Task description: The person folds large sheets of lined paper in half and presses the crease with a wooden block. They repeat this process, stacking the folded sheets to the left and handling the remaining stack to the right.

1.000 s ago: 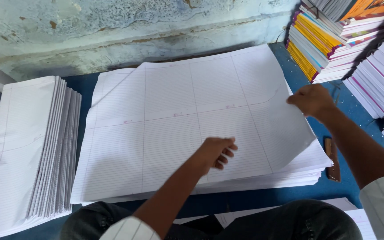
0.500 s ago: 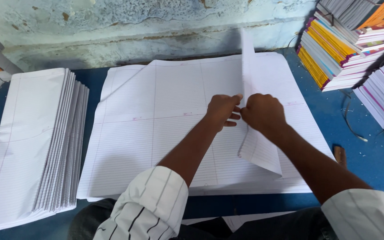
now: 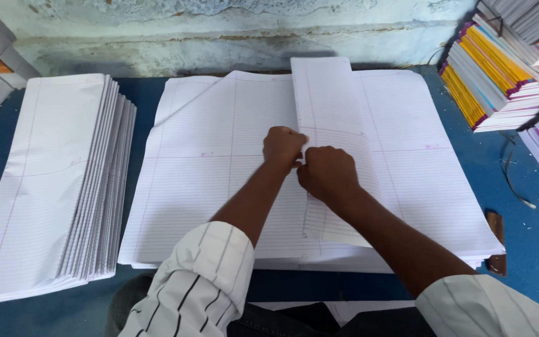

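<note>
A wide stack of large white ruled sheets (image 3: 207, 181) lies flat on the blue surface in front of me. The top sheet (image 3: 329, 106) is folded over from the right, and its folded strip runs down the middle of the stack. My left hand (image 3: 282, 148) presses on the fold's left edge with fingers curled. My right hand (image 3: 327, 175) sits just beside it on the folded strip, fingers bent and pinching the paper at the crease. The two hands touch each other.
A pile of folded ruled sheets (image 3: 45, 187) stands at the left. Stacks of bound notebooks with coloured spines (image 3: 500, 81) lean at the right, against a worn wall. A small brown tool (image 3: 496, 240) lies at the stack's right edge, near a thin cord (image 3: 516, 184).
The right hand carried the top sheet's right edge over to the middle; the sheet stood upright half a second ago and now lies folded flat. Both hands met at the crease.
</note>
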